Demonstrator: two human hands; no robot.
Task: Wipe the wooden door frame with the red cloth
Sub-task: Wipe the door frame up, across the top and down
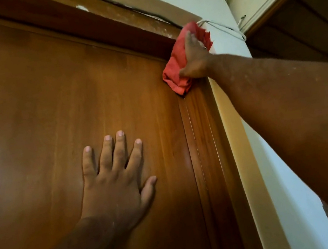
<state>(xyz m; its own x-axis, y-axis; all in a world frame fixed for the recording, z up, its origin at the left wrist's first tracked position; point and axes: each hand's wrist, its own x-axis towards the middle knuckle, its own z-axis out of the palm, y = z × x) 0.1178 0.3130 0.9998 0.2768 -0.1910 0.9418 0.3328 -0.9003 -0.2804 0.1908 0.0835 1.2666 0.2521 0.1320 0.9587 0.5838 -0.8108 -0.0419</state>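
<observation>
both arms enter from the lower edge of the head view, bare from the frame edge to the fingertips; no sleeve, cuff or glove shows on either. left hand [115,182]: 5 digits visible, nails short and pale, no ring, no watch or band at the wrist. knuckle creases are distinct across the back of the hand. left forearm carries a few faint pale specks near the wrist. right hand [195,59]: seen from the back, blurred at the fingers, nails not readable; no ring or wrist band visible. right forearm is broad in frame, with scattered pale dusty flecks along its upper side.
</observation>
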